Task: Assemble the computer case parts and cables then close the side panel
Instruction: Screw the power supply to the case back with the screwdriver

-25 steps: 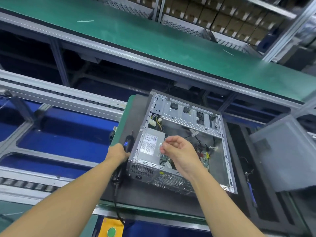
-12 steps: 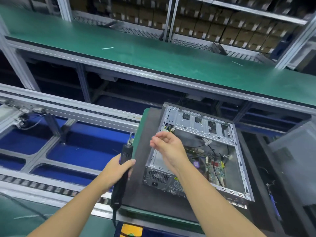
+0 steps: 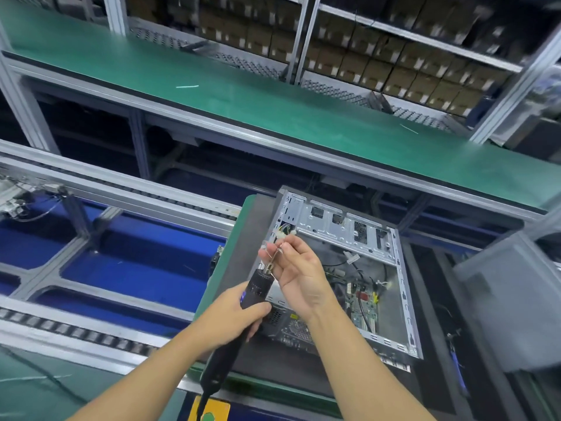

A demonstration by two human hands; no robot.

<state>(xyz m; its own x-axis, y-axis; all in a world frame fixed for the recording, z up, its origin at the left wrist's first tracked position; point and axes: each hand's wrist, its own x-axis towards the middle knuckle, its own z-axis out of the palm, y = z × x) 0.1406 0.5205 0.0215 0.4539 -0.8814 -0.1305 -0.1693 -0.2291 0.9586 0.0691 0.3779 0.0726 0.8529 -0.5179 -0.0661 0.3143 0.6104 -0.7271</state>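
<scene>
The right hand (image 3: 299,270) hides the open computer case's (image 3: 376,238) near-left corner. Its fingers (image 3: 274,249) pinch the electric screwdriver's (image 3: 258,288) bit, and any screw there is too small to make out; the left hand (image 3: 233,317) grips the tool's black body, its cord (image 3: 202,402) cut off below. The case lies on a dark mat (image 3: 252,238) on the green-edged tabletop (image 3: 230,244), with bare mat to its left and a blurred grey panel (image 3: 510,299) cut off at right.

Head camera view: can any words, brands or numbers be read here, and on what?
None can be read.
White labels on the cardboard boxes: blurred.
Print on the circuit board in the computer case: too small.
Blue mark on the electric screwdriver: blurred.
Yellow tag, bottom edge: green dot, no legible text.
</scene>
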